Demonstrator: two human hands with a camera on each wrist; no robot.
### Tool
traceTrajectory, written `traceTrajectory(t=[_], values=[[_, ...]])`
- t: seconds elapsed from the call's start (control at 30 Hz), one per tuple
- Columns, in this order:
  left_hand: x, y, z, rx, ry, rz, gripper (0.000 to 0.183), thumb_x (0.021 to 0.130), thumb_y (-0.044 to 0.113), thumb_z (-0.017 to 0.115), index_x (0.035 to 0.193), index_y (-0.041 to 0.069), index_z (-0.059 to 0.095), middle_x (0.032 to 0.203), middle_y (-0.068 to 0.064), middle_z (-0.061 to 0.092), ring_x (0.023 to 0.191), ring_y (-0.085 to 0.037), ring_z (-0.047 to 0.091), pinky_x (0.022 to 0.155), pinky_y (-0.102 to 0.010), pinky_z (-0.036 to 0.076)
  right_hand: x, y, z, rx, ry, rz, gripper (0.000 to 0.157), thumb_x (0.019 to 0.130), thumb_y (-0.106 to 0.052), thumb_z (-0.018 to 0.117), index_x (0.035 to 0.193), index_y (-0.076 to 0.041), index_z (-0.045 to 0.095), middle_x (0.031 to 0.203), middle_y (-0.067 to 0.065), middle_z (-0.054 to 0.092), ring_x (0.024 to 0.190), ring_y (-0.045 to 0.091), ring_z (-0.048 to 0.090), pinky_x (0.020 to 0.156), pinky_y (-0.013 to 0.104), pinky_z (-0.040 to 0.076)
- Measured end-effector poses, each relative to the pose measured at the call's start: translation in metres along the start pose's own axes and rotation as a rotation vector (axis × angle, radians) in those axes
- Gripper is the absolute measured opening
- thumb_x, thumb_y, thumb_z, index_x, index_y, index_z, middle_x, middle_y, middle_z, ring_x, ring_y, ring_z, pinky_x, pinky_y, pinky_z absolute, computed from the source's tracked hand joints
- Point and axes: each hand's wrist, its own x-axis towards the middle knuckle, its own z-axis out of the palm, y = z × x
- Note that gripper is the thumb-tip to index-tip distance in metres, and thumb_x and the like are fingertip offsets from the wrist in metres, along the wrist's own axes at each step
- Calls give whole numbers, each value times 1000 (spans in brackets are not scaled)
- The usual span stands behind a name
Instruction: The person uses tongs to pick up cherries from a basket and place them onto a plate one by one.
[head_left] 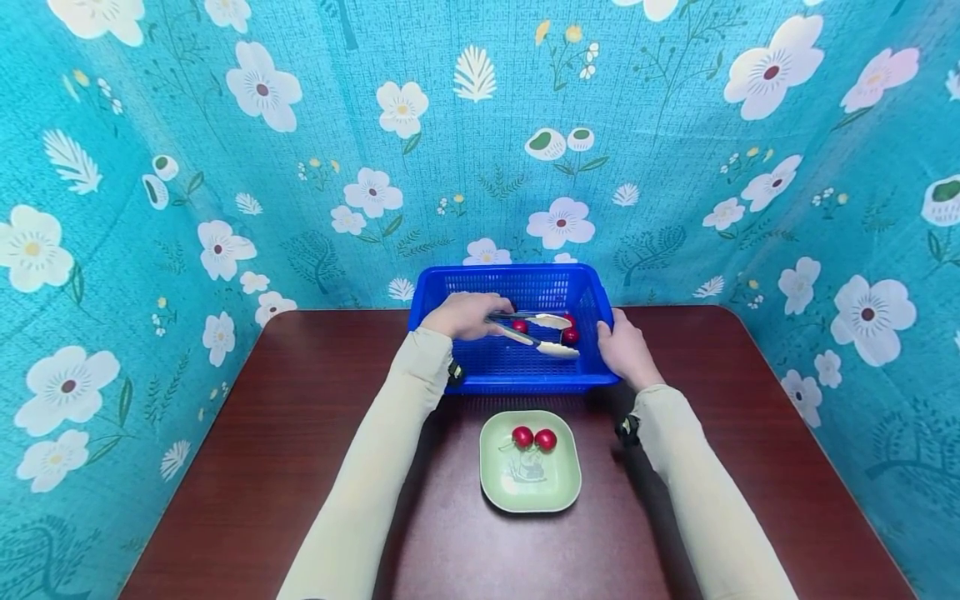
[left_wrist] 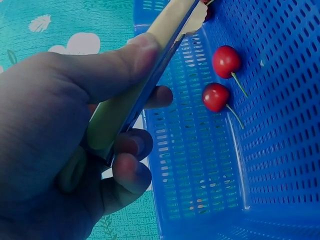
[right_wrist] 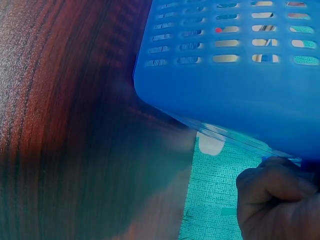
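Note:
My left hand (head_left: 468,316) holds a pair of tongs (head_left: 557,350) over the blue plastic basket (head_left: 510,381), thumb on one arm and fingers on the other. The tongs' pale tips stand apart, and a red cherry (head_left: 570,336) appears between them in the head view. Other cherries (left_wrist: 226,61) with green stems lie on the basket floor in the left wrist view. My right hand (head_left: 628,350) grips the basket's right rim, with the thumb on the inner side. In the right wrist view its curled fingers (right_wrist: 270,190) show below the basket's wall.
A light green square plate (head_left: 528,496) with two cherries (head_left: 534,438) sits in front of the basket on the dark wooden table (head_left: 315,442). Turquoise floral cloth (head_left: 480,167) hangs behind the table and on both sides.

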Motion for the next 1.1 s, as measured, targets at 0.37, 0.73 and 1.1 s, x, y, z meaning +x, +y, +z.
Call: traceTrajectory(t=[0.37, 0.73, 1.1], values=[[2, 3, 0, -5, -2, -14, 38, 100, 38, 68, 136, 28, 65, 132, 4, 68, 116, -19, 63, 110, -46, 47, -1, -2, 0, 5, -15, 11, 59, 114, -27, 35, 162, 2, 18, 155, 34, 42, 134, 57, 50, 105, 70, 42], [1, 3, 0, 21, -7, 3, 34, 103, 36, 65, 135, 27, 66, 132, 5, 69, 111, -19, 63, 106, -45, 47, -1, 0, 0, -1, 4, -3, 58, 113, -28, 34, 161, 2, 21, 154, 34, 43, 134, 56, 50, 106, 69, 42], [-2, 2, -1, 9, 22, 19, 32, 102, 37, 66, 132, 27, 68, 127, 6, 70, 105, -17, 64, 101, -43, 50, 1, 3, 3, 1, 25, -13, 57, 113, -28, 34, 160, 2, 24, 152, 33, 46, 133, 54, 53, 107, 68, 42]])
